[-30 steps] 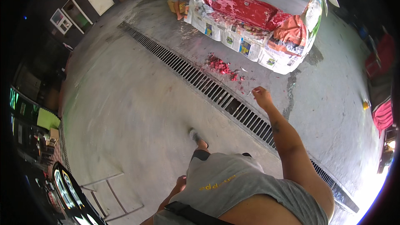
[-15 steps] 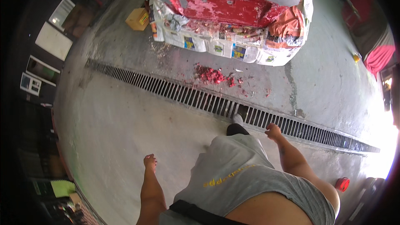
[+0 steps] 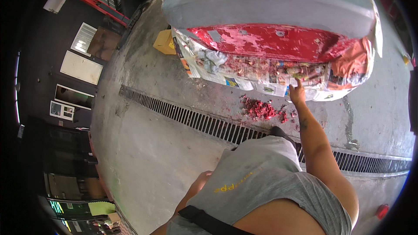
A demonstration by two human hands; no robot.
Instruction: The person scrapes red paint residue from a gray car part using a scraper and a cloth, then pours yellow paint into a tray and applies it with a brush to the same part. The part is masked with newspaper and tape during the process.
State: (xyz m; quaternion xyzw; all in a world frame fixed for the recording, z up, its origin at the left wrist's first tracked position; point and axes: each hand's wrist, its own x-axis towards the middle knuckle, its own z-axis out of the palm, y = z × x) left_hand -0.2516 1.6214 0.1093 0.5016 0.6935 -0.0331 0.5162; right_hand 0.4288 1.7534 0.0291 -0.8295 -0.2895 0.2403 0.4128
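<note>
My right hand (image 3: pixel 298 93) reaches out over the front edge of the newspaper (image 3: pixel 272 70) that covers a car's bumper. At least one finger is stretched forward and I see nothing held; whether it touches the paper I cannot tell. Behind the paper stands a red car panel (image 3: pixel 261 43) with paint patchily stripped, under a grey bodywork surface (image 3: pixel 270 6). Crumpled grey cloth or paper (image 3: pixel 212 59) lies on the newspaper's left part, and orange-printed paper (image 3: pixel 350 63) on its right. My left hand (image 3: pixel 203 178) is low beside my grey shirt, its fingers mostly hidden.
Red paint scraps (image 3: pixel 260 109) lie in a heap on the concrete floor below the bumper. A slotted drain grate (image 3: pixel 187 119) crosses the floor under me. At the car's left stands a yellow cardboard box (image 3: pixel 164 42); a red round object (image 3: pixel 382 211) sits at the lower right.
I have stepped closer to the car. My right hand has moved forward from above the drain to the newspaper. The left hand has drawn in beside my shirt.
</note>
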